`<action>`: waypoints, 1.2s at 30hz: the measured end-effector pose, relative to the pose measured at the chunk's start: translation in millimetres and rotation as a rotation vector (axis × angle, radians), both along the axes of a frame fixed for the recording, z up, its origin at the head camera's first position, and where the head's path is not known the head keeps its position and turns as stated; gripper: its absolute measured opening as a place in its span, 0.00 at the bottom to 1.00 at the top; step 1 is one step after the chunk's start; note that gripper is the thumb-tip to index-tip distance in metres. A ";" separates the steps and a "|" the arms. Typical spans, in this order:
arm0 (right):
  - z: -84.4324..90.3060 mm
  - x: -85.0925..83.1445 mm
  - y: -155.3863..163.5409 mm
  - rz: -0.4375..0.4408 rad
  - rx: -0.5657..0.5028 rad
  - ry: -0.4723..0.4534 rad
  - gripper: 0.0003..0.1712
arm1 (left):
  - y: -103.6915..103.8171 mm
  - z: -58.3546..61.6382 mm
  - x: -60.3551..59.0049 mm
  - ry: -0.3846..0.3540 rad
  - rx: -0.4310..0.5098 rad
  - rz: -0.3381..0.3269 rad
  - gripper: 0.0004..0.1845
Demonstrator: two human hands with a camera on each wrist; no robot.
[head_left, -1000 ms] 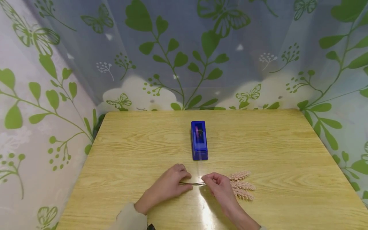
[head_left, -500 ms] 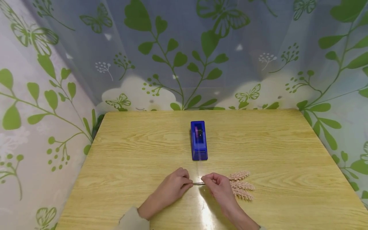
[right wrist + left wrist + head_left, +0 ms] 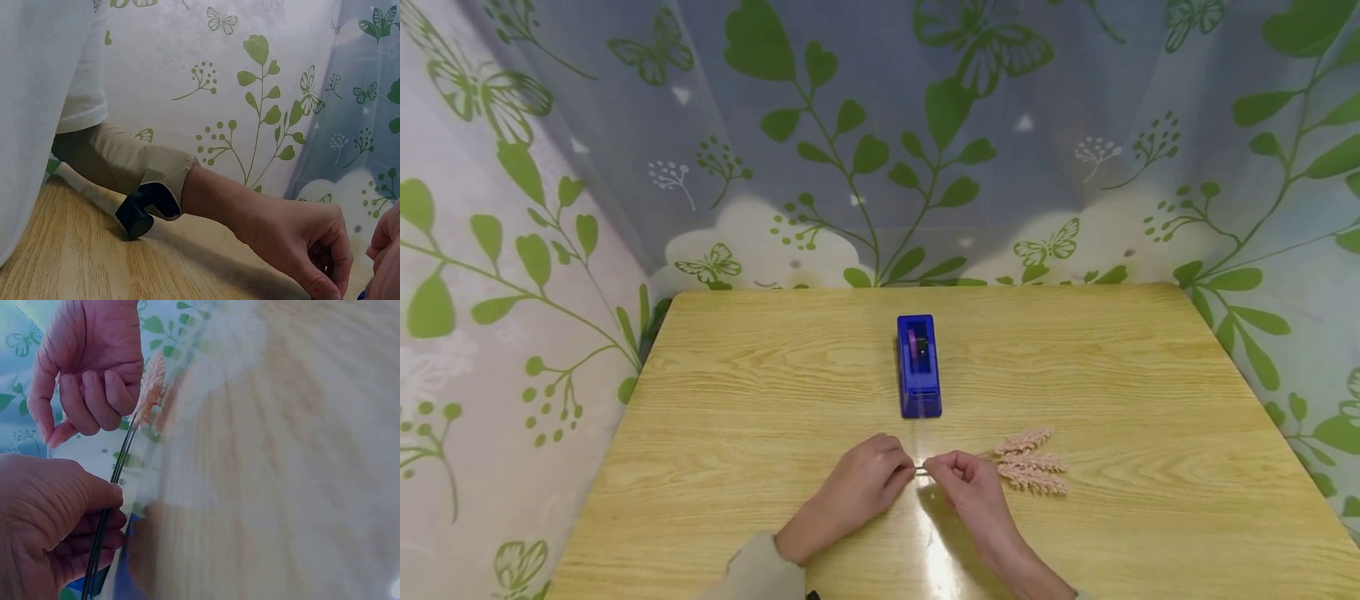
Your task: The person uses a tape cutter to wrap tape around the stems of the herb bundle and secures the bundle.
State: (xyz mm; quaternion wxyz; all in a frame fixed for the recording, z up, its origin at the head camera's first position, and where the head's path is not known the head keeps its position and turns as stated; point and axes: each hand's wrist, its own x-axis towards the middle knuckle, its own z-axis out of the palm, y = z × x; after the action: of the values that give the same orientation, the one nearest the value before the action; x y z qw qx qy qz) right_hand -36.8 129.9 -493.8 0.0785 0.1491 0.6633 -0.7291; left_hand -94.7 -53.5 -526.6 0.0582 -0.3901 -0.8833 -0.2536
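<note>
Both hands work just in front of the blue tape dispenser (image 3: 919, 365), which stands upright near the middle of the wooden table (image 3: 1150, 400). The left hand (image 3: 868, 482) has its fingers curled around the thin dark stems (image 3: 111, 487) of a small bunch of pink dried sprigs (image 3: 1032, 462); in the left wrist view the stems pass through its closed grip. The right hand (image 3: 964, 483) pinches the same stems just beside the left hand, thumb and forefinger closed on them. The two hands nearly touch. The pink heads fan out past the right hand, low over the table, to the front right of the dispenser. Leaf-and-butterfly curtain (image 3: 880, 150) hangs behind the dispenser.
</note>
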 end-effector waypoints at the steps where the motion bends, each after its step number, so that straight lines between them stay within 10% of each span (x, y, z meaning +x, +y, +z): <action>1: -0.3 0.1 -0.1 -0.001 0.000 0.003 0.11 | 1.8 1.1 -0.4 -0.009 0.005 0.004 0.03; 11: -1.6 1.0 0.0 -0.020 0.010 0.017 0.13 | 9.4 8.6 -2.2 -0.138 0.141 0.002 0.03; 36: -5.1 3.6 0.4 -0.041 0.020 0.033 0.15 | 5.5 19.0 -2.4 -0.137 0.197 -0.013 0.02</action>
State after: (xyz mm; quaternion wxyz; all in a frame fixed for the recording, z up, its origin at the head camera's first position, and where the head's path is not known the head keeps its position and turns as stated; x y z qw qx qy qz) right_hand -33.1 130.3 -498.9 0.0511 0.1511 0.6687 -0.7262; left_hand -97.1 -48.0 -507.6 0.0344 -0.3699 -0.8534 -0.3656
